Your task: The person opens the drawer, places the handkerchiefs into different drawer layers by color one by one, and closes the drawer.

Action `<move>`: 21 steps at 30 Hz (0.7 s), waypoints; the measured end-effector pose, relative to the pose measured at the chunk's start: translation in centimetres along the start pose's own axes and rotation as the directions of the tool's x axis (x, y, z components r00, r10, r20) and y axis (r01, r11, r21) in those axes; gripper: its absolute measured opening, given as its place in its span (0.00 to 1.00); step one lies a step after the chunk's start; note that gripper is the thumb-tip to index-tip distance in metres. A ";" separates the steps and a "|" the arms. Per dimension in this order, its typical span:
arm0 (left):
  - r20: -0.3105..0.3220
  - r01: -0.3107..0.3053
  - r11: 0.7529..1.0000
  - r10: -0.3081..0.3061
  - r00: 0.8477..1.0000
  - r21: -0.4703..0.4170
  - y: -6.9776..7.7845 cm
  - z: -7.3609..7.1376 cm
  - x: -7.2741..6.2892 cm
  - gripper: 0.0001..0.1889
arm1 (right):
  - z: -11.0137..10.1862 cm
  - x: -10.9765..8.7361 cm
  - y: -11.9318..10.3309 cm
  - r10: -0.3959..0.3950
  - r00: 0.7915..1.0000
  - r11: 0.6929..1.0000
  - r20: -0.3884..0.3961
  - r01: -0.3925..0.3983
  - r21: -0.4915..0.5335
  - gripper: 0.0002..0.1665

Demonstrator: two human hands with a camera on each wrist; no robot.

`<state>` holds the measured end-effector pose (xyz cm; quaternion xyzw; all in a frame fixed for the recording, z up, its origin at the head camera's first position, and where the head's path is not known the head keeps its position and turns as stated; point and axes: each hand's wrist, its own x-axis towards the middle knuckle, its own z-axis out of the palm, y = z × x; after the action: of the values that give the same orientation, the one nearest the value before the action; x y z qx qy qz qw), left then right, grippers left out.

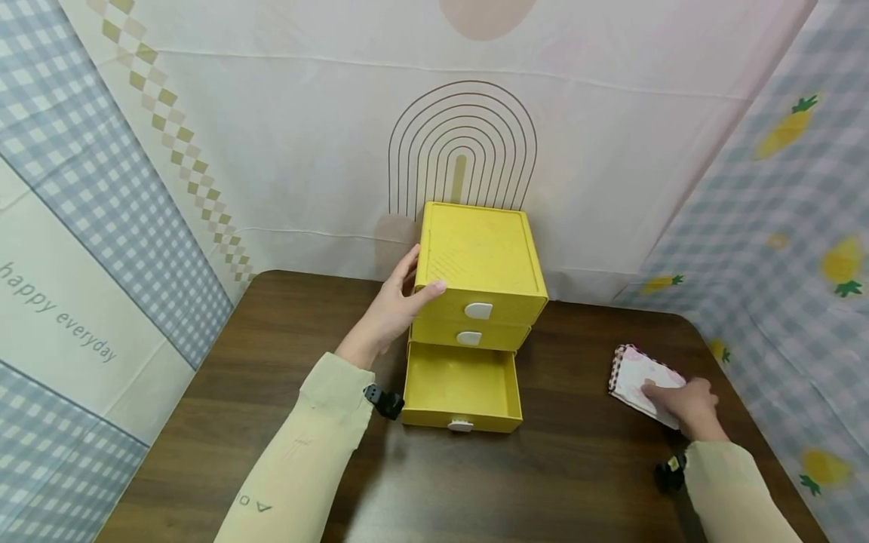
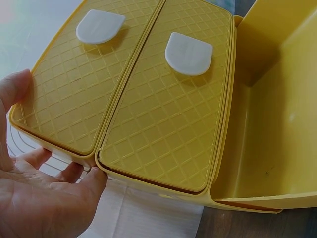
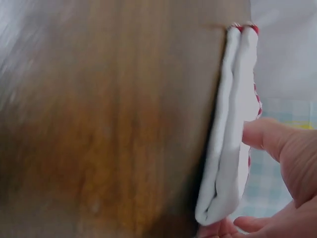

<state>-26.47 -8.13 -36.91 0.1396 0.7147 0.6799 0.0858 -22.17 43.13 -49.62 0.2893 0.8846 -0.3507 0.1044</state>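
Observation:
A yellow drawer unit (image 1: 480, 249) stands on the table, its bottom drawer (image 1: 462, 381) pulled out and bare inside. My left hand (image 1: 394, 305) grips the unit's left side near the top, thumb by the front edge and fingers along the side wall. In the left wrist view, the two upper drawer fronts (image 2: 158, 119) sit closed, each with a white handle. Off to the right, a folded white cloth (image 1: 634, 381) with a red-checked edge lies low over the table. My right hand (image 1: 689, 403) pinches its near right part, thumb on top and fingertips at the fold underneath.
The dark wooden table (image 1: 570, 483) runs up to a printed cloth backdrop (image 1: 305, 151) close behind the unit. Checked cloth hangs to the left and right. Black straps with small devices are on both wrists.

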 end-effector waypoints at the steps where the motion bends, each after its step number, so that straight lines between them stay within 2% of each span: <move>1: -0.001 0.000 1.000 0.000 1.000 -0.001 0.0 0.0 0.0 0.44 | 0.0 0.0 -0.1 0.010 1.000 1.000 0.019 -0.011 0.008 0.76; 4: -0.001 -0.001 1.000 0.001 1.000 -0.004 0.0 0.0 0.0 0.44 | 0.2 0.0 -0.3 0.022 0.998 0.999 0.063 -0.024 0.034 0.81; 10: 0.004 -0.008 1.000 0.008 1.000 -0.003 0.1 0.1 -0.1 0.44 | 0.5 -0.1 -0.4 -0.050 0.994 0.996 0.101 0.042 0.084 0.79; 17: 0.007 -0.013 1.000 0.013 1.000 -0.002 0.1 0.1 -0.2 0.44 | 0.9 -0.1 -0.7 -0.072 0.997 0.996 0.023 0.071 0.059 0.76; 21: 0.004 -0.010 1.000 0.010 1.000 -0.001 0.0 0.1 -0.1 0.44 | 0.9 -0.2 -1.0 -0.068 0.998 0.994 -0.006 0.068 0.090 0.73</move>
<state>-26.33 -8.08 -36.92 0.1444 0.7134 0.6805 0.0841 -22.62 41.86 -49.66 0.2639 0.8774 -0.3930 0.0778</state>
